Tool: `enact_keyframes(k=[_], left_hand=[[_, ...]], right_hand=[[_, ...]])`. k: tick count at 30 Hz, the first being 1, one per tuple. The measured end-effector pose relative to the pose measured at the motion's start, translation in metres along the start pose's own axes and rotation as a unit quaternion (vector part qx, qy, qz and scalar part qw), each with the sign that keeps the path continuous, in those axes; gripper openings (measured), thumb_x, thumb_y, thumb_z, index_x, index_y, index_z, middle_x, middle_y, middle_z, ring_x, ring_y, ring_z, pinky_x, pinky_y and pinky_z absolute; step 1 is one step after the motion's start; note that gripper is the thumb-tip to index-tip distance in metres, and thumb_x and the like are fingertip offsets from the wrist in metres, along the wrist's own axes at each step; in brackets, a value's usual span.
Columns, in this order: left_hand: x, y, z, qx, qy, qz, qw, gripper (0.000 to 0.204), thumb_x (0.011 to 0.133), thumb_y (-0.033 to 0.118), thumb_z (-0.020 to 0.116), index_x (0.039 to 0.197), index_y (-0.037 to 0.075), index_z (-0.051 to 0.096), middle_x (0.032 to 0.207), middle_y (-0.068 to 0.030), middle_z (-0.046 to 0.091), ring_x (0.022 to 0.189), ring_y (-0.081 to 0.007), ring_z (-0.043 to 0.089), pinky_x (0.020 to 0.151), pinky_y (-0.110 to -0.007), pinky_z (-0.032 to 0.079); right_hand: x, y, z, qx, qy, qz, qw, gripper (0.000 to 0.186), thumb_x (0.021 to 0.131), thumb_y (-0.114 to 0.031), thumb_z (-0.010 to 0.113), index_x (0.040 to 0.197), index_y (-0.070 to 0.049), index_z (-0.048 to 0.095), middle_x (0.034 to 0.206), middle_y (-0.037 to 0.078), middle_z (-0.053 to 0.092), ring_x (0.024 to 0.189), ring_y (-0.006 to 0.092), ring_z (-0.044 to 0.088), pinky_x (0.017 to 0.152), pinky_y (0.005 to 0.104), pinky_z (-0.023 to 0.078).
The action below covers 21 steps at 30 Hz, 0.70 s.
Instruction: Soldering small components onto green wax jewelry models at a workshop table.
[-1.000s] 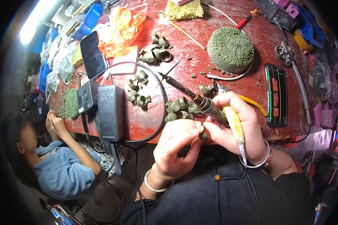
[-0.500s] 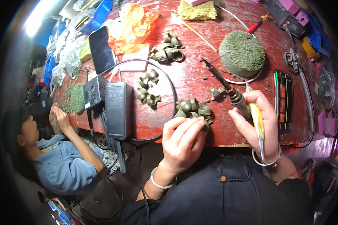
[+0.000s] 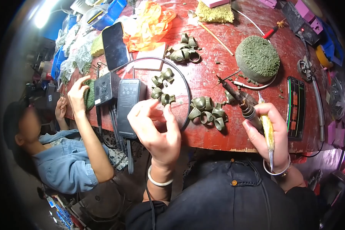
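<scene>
My right hand grips a soldering iron with a dark, crusted tip pointing up and to the left. A slim pointed tool with a yellow handle is held in the same hand. Over the table's front edge, my left hand is open, with thumb and fingers apart. Just beyond its fingertips sits a small group of olive-green wax-like rings. A larger cluster of similar rings lies between my hands. Another ring is partly hidden behind the iron's tip.
A round green block stands beyond my right hand, with a phone to its right. Left are a black power adapter, a small black box and a looping cable. A co-worker sits at far left.
My left hand has left the larger ring cluster and moved left toward the smaller group, its fingers opening. The right hand keeps both tools. The co-worker's hands have parted.
</scene>
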<state>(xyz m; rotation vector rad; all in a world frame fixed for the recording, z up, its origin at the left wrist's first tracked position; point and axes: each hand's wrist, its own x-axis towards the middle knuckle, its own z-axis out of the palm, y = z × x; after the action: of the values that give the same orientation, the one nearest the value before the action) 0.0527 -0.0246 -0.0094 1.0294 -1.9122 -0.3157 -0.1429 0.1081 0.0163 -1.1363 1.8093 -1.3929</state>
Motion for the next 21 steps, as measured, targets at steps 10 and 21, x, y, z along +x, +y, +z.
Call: enact_keyframes(k=[10, 21], left_hand=[[-0.004, -0.003, 0.001, -0.043, -0.078, -0.087, 0.992, 0.02, 0.083, -0.006, 0.068, 0.1, -0.002, 0.059, 0.105, -0.0086, 0.048, 0.072, -0.0076, 0.05, 0.062, -0.022, 0.046], [0.002, 0.025, -0.023, -0.681, -0.133, -0.352, 0.628, 0.036, 0.096, 0.016, 0.06, 0.124, 0.0, 0.044, 0.107, -0.0215, 0.063, 0.082, -0.0216, 0.062, 0.073, -0.031, 0.052]], right_hand=[[-0.003, -0.001, -0.001, -0.023, -0.027, 0.001, 0.999, 0.026, 0.081, 0.006, 0.067, 0.102, -0.002, 0.054, 0.088, 0.003, 0.058, 0.077, 0.0069, 0.054, 0.069, 0.0233, 0.045], [-0.003, -0.002, -0.002, 0.009, -0.002, 0.021, 1.0, 0.025, 0.081, 0.008, 0.066, 0.102, -0.001, 0.054, 0.087, 0.003, 0.058, 0.077, 0.0069, 0.054, 0.07, 0.0231, 0.046]])
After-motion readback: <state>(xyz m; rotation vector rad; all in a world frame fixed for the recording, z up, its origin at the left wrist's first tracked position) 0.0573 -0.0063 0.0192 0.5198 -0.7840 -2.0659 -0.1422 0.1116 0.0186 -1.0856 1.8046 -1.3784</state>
